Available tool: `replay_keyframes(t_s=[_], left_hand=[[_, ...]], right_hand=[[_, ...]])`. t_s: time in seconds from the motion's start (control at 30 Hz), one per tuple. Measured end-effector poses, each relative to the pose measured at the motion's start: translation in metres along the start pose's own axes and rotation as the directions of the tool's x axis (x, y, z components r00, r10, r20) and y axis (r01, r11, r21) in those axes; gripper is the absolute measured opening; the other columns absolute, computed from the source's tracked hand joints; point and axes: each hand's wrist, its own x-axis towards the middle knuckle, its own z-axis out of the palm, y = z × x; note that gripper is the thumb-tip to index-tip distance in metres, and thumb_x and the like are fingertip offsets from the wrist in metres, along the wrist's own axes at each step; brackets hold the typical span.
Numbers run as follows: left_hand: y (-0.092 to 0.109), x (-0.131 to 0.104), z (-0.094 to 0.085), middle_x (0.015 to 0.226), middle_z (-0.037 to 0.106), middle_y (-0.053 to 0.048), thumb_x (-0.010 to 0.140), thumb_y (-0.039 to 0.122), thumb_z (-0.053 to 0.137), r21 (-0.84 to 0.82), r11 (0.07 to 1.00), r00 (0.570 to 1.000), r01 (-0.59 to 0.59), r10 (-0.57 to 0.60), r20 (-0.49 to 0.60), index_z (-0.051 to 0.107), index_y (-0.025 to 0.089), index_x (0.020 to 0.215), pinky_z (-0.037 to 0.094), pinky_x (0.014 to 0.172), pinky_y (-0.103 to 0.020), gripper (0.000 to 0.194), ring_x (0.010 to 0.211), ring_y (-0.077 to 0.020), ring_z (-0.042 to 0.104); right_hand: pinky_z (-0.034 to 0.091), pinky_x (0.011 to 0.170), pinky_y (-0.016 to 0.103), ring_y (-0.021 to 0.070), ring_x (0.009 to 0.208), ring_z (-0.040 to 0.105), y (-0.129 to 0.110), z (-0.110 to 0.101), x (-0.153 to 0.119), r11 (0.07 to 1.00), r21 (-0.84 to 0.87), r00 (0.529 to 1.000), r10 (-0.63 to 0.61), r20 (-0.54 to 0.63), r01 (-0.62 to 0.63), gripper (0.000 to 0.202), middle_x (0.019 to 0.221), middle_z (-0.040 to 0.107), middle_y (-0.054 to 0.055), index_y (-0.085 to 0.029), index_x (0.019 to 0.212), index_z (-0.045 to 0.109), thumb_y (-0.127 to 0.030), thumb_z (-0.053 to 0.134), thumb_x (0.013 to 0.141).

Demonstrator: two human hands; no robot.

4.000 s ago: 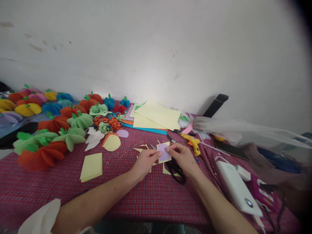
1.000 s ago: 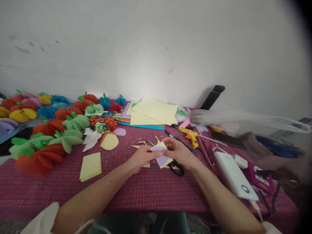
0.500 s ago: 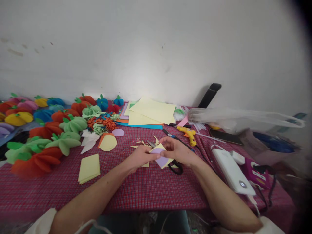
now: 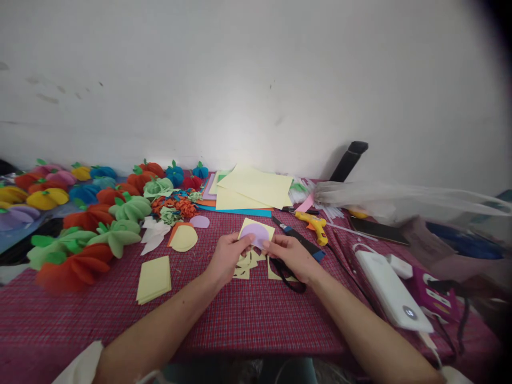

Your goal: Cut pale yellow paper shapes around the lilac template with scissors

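A light-yellow paper square point(image 4: 245, 226) is held up over the middle of the table, a purple paper circle point(image 4: 256, 233) lying flat on it. My left hand point(image 4: 231, 256) pinches both at the left edge, thumb on the circle. On the right edge, my right hand point(image 4: 291, 255) grips the same two pieces with thumb and fingers. Beneath the hands are yellow paper scraps point(image 4: 242, 273) and scissors point(image 4: 296, 287); the black handles show, and the blades are mostly hidden. A stack of yellow squares point(image 4: 154, 279) lies left of my left hand, below some rounded yellow pieces point(image 4: 185, 239).
Colourful paper pumpkins point(image 4: 90, 216) crowd the left side. Large yellow sheets point(image 4: 254, 188) lie by the wall. To the right are a utility knife point(image 4: 302, 240), a yellow glue gun point(image 4: 314, 225), a white power bank point(image 4: 392, 290) and a purple power strip point(image 4: 434, 298).
The yellow square and purple circle have been turned from a slant to nearly level and raised slightly away from me. Both hands still hold them; the scraps and scissors below show more.
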Motion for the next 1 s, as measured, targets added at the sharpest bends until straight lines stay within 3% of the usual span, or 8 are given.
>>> replay_keyframes(t_s=[0.23, 0.37, 0.47, 0.7, 1.0], left_hand=[[0.005, -0.004, 0.004, 0.06, 0.059, -0.004, 0.065, 0.041, 0.063, -0.028, 0.994, 0.991, 0.107, -0.104, 0.085, 0.062, 0.01, 0.07, 0.033, 0.047, -0.02, 0.032, 0.052, -0.0089, 0.049], [0.014, -0.002, -0.003, 0.074, 0.063, -0.009, 0.067, 0.042, 0.062, -0.105, 0.978, 0.967, 0.178, -0.154, 0.203, 0.064, 0.009, 0.083, 0.039, 0.052, -0.022, 0.036, 0.062, -0.0133, 0.057], [0.018, -0.001, -0.006, 0.075, 0.064, -0.011, 0.067, 0.041, 0.062, -0.065, 0.978, 0.952, 0.198, -0.176, 0.25, 0.065, 0.008, 0.084, 0.039, 0.051, -0.022, 0.037, 0.063, -0.0139, 0.057], [0.016, -0.001, -0.006, 0.071, 0.064, -0.01, 0.064, 0.044, 0.063, 0.051, 0.965, 0.92, 0.258, -0.262, 0.293, 0.064, 0.008, 0.083, 0.035, 0.045, -0.021, 0.04, 0.054, -0.0123, 0.056], [0.013, 0.0, -0.006, 0.07, 0.064, -0.009, 0.065, 0.045, 0.062, 0.074, 0.966, 0.929, 0.248, -0.259, 0.263, 0.063, 0.008, 0.081, 0.035, 0.046, -0.021, 0.041, 0.054, -0.0118, 0.056]], right_hand=[[0.037, 0.059, 0.023, 0.0107, 0.058, 0.049, 0.002, 0.001, 0.002, 0.995, 0.08, 0.998, -0.056, 0.034, 0.053, 0.03, 0.06, 0.057, -0.001, -0.014, 0.064, 0.062, -0.043, 0.062, 0.067], [0.032, 0.051, 0.021, 0.0086, 0.051, 0.043, -0.003, -0.002, 0.0, 0.997, -0.041, 0.998, -0.065, 0.024, 0.066, 0.032, 0.055, 0.053, -0.002, -0.014, 0.06, 0.061, -0.045, 0.06, 0.068], [0.027, 0.044, 0.02, 0.007, 0.044, 0.038, -0.002, -0.004, -0.002, 0.994, -0.103, 0.997, -0.018, 0.072, 0.026, 0.034, 0.05, 0.05, -0.003, -0.014, 0.06, 0.059, -0.046, 0.058, 0.07], [0.02, 0.038, 0.019, 0.0051, 0.038, 0.031, 0.002, -0.008, -0.004, 0.991, -0.131, 0.986, 0.024, 0.166, -0.002, 0.03, 0.047, 0.048, -0.004, -0.014, 0.066, 0.061, -0.043, 0.057, 0.071], [0.018, 0.037, 0.019, 0.005, 0.037, 0.03, -0.001, -0.008, -0.005, 0.991, -0.133, 0.986, 0.034, 0.161, -0.013, 0.032, 0.046, 0.048, -0.003, -0.014, 0.063, 0.059, -0.043, 0.053, 0.074]])
